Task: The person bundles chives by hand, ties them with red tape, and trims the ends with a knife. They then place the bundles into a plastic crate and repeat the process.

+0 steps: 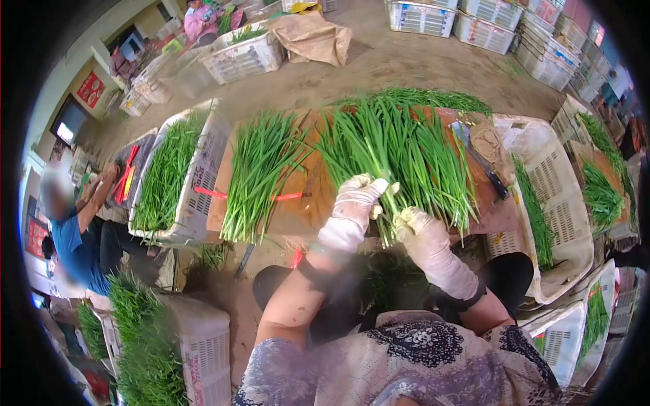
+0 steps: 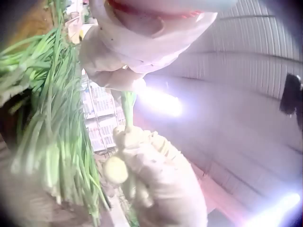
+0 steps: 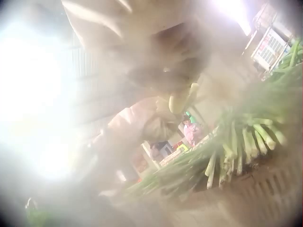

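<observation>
Both hands wear whitish gloves and meet over the near edge of a brown board (image 1: pixel 315 196). Fingers of the left hand (image 1: pixel 353 206) curl round a few green stalks (image 1: pixel 370 159), leaves pointing away. Close beside it, the right hand (image 1: pixel 430 240) pinches stalks near their pale lower ends. In the left wrist view a green stem (image 2: pixel 128 108) spans the gap between the left hand (image 2: pixel 128 52) and right hand (image 2: pixel 161 179). A wide pile (image 1: pixel 430 162) lies under and beside the hands; a separate bunch (image 1: pixel 261 176) lies over a red strip at left. The right wrist view is hazy.
A knife (image 1: pixel 491 172) lies at the board's right side. White crates stand left (image 1: pixel 200 169) and right (image 1: pixel 565 203), with greens inside, and another (image 1: pixel 206 348) at lower left. A person in blue (image 1: pixel 78 237) sits at far left. Stacked crates (image 1: pixel 423 17) stand behind.
</observation>
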The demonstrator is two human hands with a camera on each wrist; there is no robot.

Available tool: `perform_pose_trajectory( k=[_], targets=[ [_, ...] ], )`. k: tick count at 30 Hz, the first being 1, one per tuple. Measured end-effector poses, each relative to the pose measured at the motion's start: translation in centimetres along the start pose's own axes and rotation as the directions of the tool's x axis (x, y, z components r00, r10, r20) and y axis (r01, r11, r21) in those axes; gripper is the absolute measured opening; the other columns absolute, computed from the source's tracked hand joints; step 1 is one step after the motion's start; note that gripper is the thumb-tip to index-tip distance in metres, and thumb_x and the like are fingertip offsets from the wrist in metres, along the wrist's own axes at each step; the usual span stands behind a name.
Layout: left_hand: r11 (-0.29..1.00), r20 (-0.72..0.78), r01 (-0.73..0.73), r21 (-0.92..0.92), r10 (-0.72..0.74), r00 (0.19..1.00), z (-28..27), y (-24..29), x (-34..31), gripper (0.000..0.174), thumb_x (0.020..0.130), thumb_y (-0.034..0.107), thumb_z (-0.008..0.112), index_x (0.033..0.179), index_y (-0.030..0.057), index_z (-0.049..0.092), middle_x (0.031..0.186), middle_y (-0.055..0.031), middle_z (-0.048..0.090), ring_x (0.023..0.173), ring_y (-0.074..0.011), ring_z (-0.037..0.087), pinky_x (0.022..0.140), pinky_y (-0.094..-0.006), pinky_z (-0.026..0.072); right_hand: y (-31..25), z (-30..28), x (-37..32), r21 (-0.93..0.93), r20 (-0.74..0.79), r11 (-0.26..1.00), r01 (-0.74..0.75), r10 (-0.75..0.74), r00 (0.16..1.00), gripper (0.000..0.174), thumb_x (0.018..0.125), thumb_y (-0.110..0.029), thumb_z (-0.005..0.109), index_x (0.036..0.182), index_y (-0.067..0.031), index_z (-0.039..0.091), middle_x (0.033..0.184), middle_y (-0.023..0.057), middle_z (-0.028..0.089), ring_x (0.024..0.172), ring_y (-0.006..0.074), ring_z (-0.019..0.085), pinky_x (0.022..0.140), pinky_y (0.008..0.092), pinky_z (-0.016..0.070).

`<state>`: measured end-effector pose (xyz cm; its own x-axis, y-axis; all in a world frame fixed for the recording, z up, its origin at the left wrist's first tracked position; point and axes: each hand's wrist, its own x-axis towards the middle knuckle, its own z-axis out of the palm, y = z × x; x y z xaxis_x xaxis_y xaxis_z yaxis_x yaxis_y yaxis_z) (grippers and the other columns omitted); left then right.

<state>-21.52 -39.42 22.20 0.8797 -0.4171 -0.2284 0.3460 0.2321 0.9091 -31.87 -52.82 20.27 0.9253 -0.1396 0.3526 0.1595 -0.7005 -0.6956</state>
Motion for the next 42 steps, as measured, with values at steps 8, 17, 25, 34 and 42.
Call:
perform_pose_trajectory(
  k=[8,17,25,34,42],
  targets=[
    [1.0,-0.038,-0.003,-0.024,0.002,0.999,1.6,-0.9,-0.5,0.021,0.09,0.004,0.059,0.109,0.0028,0.065,0.09,-0.0107,0.072,0.047,-0.0051,0.05,0.041,-0.0179,0.0349,1.0,-1.0,-2.2,0.07,0.154,0.997,0.031,-0.041,0.987,0.011,0.087,-0.015,0.06,0.083,-0.004,0.058,0.074,0.0169,0.062,0.068,0.0357,0.062,0.059,0.0413,0.0484],
    [0.992,0.012,-0.126,0.004,0.126,0.992,7.7,3.8,4.4,0.011,0.091,0.007,0.056,0.099,0.0002,0.061,0.1,-0.0128,0.07,0.081,-0.019,0.069,0.052,-0.0224,0.0476,3.0,-7.2,3.9,0.121,0.17,0.991,-0.052,0.031,0.985,0.002,0.089,-0.005,0.057,0.088,-0.0048,0.059,0.071,0.0026,0.057,0.064,0.0136,0.06,0.056,0.0304,0.0479],
    [0.798,0.06,-0.471,0.376,0.486,0.872,5.9,6.0,10.1,0.076,0.086,0.019,0.069,0.146,0.0032,0.025,0.131,-0.0192,0.049,0.106,-0.0273,0.06,0.091,-0.038,0.049,13.8,-17.1,24.4,-0.481,-0.33,0.847,-0.226,0.064,0.942,0.035,0.081,-0.018,0.07,0.115,-0.0119,0.063,0.095,0.0196,0.068,0.091,0.0353,0.065,0.077,0.0398,0.0516],
    [-0.185,0.773,-0.809,0.558,-0.238,0.588,11.5,-7.2,10.2,0.073,0.085,0.052,0.054,0.143,0.0122,0.037,0.151,-0.0158,0.03,0.14,-0.0338,0.025,0.115,-0.0506,0.0135,17.4,-1.9,27.0,-0.675,0.338,0.735,-0.065,0.386,0.858,0.036,0.084,-0.039,0.064,0.106,-0.0113,0.068,0.103,0.0142,0.068,0.101,0.0332,0.063,0.085,0.0435,0.0505],
    [-0.176,0.682,-0.76,0.625,-0.351,0.642,10.0,-8.7,10.2,0.081,0.086,0.066,0.043,0.151,0.0251,0.019,0.157,-0.0139,0.011,0.144,-0.0383,0.008,0.111,-0.0612,0.0068,21.6,-0.2,24.1,0.123,0.195,0.905,-0.408,0.381,0.904,0.017,0.09,-0.022,0.059,0.095,-0.0067,0.065,0.071,0.0065,0.065,0.059,0.0185,0.06,0.056,0.0331,0.0474]
  ],
)
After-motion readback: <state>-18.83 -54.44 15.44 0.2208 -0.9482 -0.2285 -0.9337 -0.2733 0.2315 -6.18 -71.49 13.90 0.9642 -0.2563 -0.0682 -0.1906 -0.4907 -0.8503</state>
